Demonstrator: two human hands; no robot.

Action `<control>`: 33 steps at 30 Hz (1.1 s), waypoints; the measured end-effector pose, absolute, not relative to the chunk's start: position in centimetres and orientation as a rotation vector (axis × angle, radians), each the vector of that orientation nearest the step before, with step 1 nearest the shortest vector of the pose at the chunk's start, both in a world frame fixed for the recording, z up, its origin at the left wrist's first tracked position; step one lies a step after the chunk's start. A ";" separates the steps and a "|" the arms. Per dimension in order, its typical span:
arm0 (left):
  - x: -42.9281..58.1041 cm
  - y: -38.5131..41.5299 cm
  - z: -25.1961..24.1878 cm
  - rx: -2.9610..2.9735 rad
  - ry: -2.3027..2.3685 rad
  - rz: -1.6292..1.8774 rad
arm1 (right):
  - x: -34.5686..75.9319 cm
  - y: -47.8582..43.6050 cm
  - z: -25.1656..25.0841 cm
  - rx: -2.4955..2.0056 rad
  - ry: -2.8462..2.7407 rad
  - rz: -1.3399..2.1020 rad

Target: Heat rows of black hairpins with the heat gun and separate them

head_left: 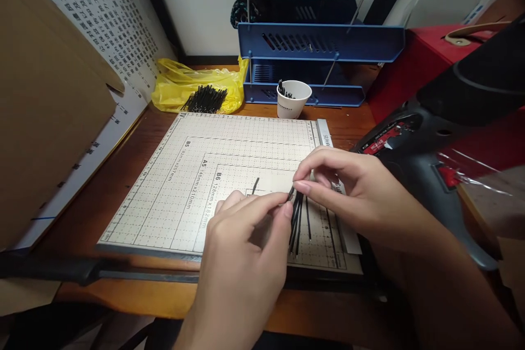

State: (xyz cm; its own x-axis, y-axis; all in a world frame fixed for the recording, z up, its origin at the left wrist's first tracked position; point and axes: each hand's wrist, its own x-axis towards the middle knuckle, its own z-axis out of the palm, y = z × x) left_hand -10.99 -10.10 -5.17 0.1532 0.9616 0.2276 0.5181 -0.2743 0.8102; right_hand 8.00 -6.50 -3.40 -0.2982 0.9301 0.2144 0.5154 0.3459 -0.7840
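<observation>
My left hand pinches one end of a short black wire between thumb and forefinger. At its other end, the thumb and forefinger of my right hand are closed on the same wire. Beneath my fingertips, several black wires with light tips lie spread on the gridded board of a paper trimmer. One more black piece sits just beyond my left knuckles, its lower part hidden.
A heap of black wires rests on a yellow plastic bag. Behind the board stand a paper cup with black pieces and a blue tiered rack. A dark power tool and red box are right; cardboard is left.
</observation>
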 end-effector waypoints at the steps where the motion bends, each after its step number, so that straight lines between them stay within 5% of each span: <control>1: -11.0 -10.1 -4.9 1.786 1.392 1.009 | 7.9 -6.6 -3.4 -1.247 -1.941 0.757; 17: -10.9 -10.7 -3.2 1.191 1.285 0.944 | 7.6 -6.8 -3.8 -1.051 -1.952 0.707; 33: -10.9 -10.9 -3.8 1.421 1.336 1.022 | 7.3 -6.8 -3.5 -1.097 -1.998 0.696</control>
State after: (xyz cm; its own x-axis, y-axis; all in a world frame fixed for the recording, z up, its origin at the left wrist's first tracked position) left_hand -10.85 -10.88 -3.80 0.0720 0.9973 -0.0137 0.2481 -0.0046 0.9687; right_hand 7.25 -6.80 -3.50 -0.3604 0.8669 0.3445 0.4654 0.4871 -0.7390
